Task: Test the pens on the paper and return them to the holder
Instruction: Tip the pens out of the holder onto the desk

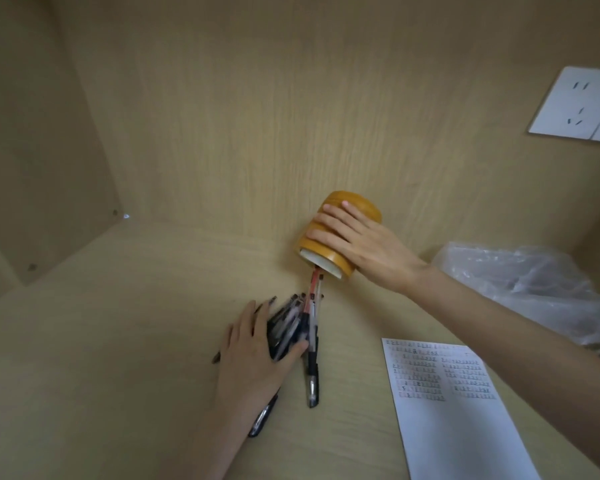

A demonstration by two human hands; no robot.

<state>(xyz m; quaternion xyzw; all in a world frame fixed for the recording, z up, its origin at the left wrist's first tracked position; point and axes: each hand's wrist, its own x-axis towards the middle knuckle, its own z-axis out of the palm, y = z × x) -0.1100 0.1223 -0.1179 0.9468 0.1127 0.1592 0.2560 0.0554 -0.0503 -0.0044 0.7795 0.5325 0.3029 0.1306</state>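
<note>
Now | right hand [361, 245] grips tilted holder [352, 199] | left hand [253, 356] flat on pens [289, 317] | paper [461, 431], plastic bag [523, 285] nearby

Right hand [357, 244]: palm down, four fingers curled across the side of the tilted holder [364, 207], fingertips spaced apart on its far flank. The wrist is nearly straight, and the bare forearm runs back from the grip toward the lower right. Left hand [257, 348]: laid flat, fingers straight and slightly spread over the pens [288, 323], thumb angled out across them on the side nearer the other grip. Its forearm extends down and away from the contact.
</note>
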